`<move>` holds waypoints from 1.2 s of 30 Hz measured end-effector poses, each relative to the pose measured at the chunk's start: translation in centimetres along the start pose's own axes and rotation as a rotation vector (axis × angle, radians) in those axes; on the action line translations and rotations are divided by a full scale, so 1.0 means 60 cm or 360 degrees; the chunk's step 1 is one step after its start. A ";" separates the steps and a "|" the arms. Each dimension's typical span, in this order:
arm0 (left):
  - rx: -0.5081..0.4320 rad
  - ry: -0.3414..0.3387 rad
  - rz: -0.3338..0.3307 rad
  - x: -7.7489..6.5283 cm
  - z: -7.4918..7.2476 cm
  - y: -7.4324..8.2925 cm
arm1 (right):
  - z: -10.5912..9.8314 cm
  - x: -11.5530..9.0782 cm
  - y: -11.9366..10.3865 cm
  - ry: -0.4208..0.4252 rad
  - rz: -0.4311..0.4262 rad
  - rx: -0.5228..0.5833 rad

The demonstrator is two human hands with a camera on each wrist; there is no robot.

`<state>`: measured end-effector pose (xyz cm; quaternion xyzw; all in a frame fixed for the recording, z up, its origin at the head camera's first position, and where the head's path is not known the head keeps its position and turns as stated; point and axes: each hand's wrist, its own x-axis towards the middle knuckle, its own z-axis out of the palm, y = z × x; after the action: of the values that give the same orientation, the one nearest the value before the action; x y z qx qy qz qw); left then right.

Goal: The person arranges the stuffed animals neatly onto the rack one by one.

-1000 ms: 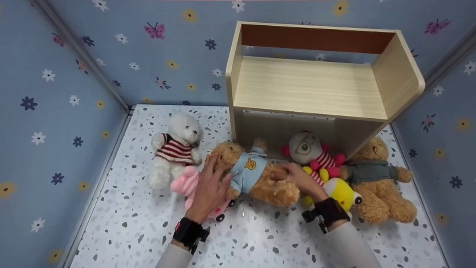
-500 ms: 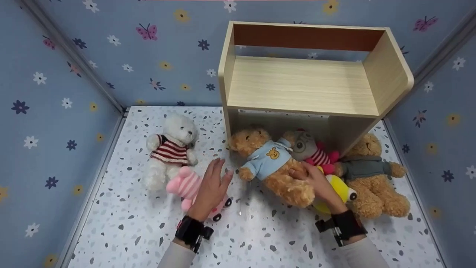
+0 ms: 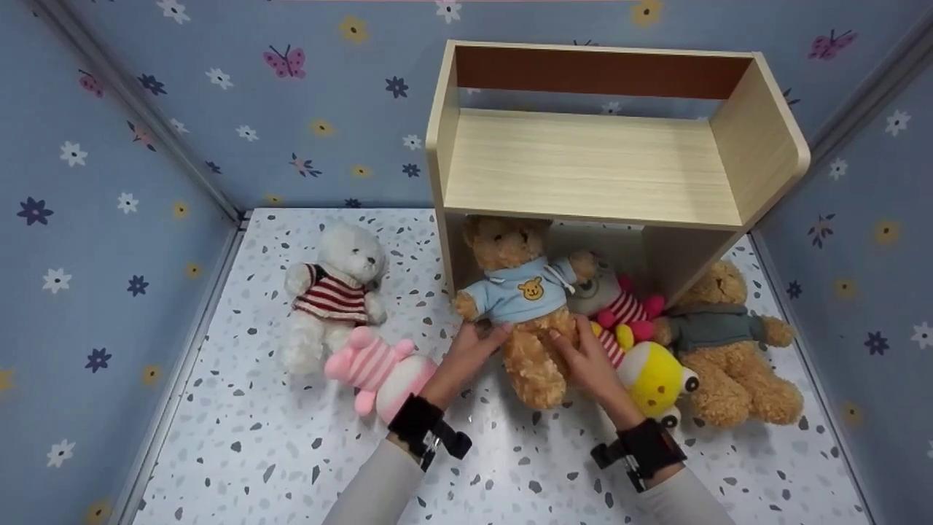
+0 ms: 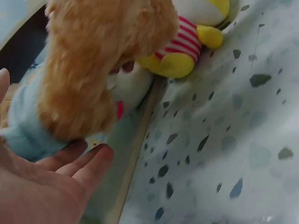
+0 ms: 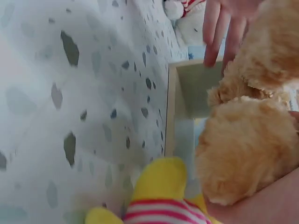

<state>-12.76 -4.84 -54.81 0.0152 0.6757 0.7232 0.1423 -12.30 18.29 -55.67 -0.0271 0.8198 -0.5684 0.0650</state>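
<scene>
A brown teddy bear [image 3: 521, 292] in a light blue hoodie leans back at the left of the shelf unit's lower opening, its head inside under the board and its legs toward me. My right hand [image 3: 594, 368] grips its hip and leg at the right, thumb in front. On the other side my left hand [image 3: 466, 357] reaches in with fingertips at the bear's lower side. The left wrist view has that left hand [image 4: 56, 186] palm up, fingers nearly straight beneath the hoodie. Furry legs [image 5: 247, 149] fill much of the right wrist view.
The wooden shelf unit [image 3: 598, 164] stands at the back. Right of the bear are a pink-and-white doll [image 3: 630, 310], a yellow frog-like plush [image 3: 656, 375] and a second brown bear [image 3: 736, 379]. At left lie a white bear [image 3: 339, 284] and a pink striped plush [image 3: 375, 368].
The blue-hoodie bear has turned from lying sideways to head-up and moved back into the lower opening. My left hand left its head, then came to its lower side; my right hand kept its hold.
</scene>
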 end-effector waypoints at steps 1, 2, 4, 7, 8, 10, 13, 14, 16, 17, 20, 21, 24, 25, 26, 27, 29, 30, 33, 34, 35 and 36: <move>0.0045 0.0032 -0.0025 0.005 0.004 -0.001 | 0.004 0.001 0.000 -0.0027 -0.0010 0.0022; 0.0084 0.0066 -0.0050 0.009 0.007 -0.001 | 0.007 0.002 -0.001 -0.0053 -0.0026 0.0044; 0.0178 0.0153 -0.0102 0.015 0.010 -0.003 | 0.011 0.004 -0.001 -0.0102 -0.0047 0.0069; 0.0219 0.0275 -0.0130 0.023 0.009 -0.005 | 0.012 0.008 -0.002 -0.0160 -0.0057 0.0044; 0.0191 0.0299 -0.0117 0.027 0.009 -0.006 | 0.010 0.010 -0.002 -0.0176 -0.0053 0.0024; 0.0171 0.0349 -0.0089 0.035 0.007 -0.008 | 0.006 0.015 -0.005 -0.0209 -0.0027 -0.0030; 0.0141 0.0396 -0.0058 0.047 0.002 -0.013 | -0.003 0.029 -0.013 -0.0245 0.0038 -0.0044; 0.0118 0.0390 -0.0046 0.050 -0.001 -0.015 | -0.007 0.034 -0.017 -0.0254 0.0064 -0.0034; 0.0071 0.0361 -0.0030 0.056 -0.006 -0.019 | -0.013 0.048 -0.026 -0.0269 0.0097 0.0011; 0.0035 0.0336 -0.0028 0.059 -0.009 -0.021 | -0.015 0.055 -0.031 -0.0278 0.0103 0.0029; -0.0057 0.0240 -0.0026 0.064 -0.015 -0.022 | -0.018 0.080 -0.043 -0.0369 0.0072 0.0087; -0.0065 0.0215 -0.0032 0.066 -0.016 -0.021 | -0.018 0.089 -0.046 -0.0402 0.0069 0.0093; 0.0057 0.0180 -0.0002 0.075 -0.017 -0.013 | -0.018 0.107 -0.055 -0.0438 0.0140 0.0031; 0.0130 0.0183 0.0020 0.079 -0.016 -0.009 | -0.018 0.110 -0.058 -0.0431 0.0189 0.0011; 0.0214 0.0193 0.0043 0.083 -0.015 -0.005 | -0.017 0.114 -0.062 -0.0417 0.0214 0.0001; 0.0304 0.0215 0.0064 0.087 -0.014 0.000 | -0.015 0.118 -0.065 -0.0388 0.0246 0.0001; 0.0493 0.0280 0.0098 0.096 -0.010 0.007 | -0.011 0.124 -0.071 -0.0327 0.0283 0.0046; 0.0567 0.0317 0.0107 0.099 -0.007 0.011 | -0.008 0.128 -0.073 -0.0300 0.0302 0.0084; 0.0754 0.0435 0.0136 0.105 0.000 0.014 | 0.006 0.144 -0.076 -0.0201 0.0350 0.0162; 0.0796 0.0465 0.0154 0.106 0.001 0.012 | 0.010 0.150 -0.076 -0.0171 0.0378 0.0171; 0.0822 0.0486 0.0181 0.105 0.003 0.010 | 0.014 0.157 -0.075 -0.0145 0.0400 0.0177; 0.0839 0.0497 0.0215 0.104 0.004 0.007 | 0.017 0.163 -0.073 -0.0115 0.0427 0.0174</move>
<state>-18.75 -3.20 -55.44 -0.0148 0.8511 0.5244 -0.0205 -21.99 14.64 -52.65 0.0659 0.7810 -0.5970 0.1710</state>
